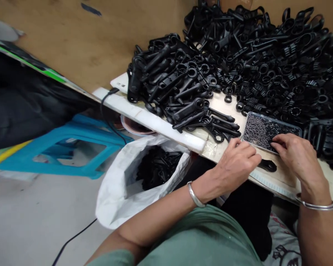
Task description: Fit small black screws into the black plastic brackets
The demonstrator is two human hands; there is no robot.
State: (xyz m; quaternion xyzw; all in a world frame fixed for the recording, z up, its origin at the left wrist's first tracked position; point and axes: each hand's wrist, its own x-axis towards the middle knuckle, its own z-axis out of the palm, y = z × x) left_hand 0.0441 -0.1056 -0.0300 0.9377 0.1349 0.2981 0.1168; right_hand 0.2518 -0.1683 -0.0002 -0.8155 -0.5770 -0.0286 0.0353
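Observation:
My left hand (237,162) is closed, fingers curled, over one end of a black plastic part (268,166) at the table edge. The part's other end, rounded, sticks out to the right of my knuckles. At the clear plastic box (302,130), my right hand (299,153) has thumb and fingertips drawn together over its right side. What these fingertips pinch is too small to make out. Small metal pieces (255,130), like screws or pins, fill the box's left side, with darker ones to the right.
Black plastic handle-like parts (183,85) and black ring pieces (266,79) are heaped behind the box. White foam (152,116) lines the table's edge. Below stand a white sack (113,199) holding black parts and a blue stool (63,138). A cable (102,107) hangs over the edge.

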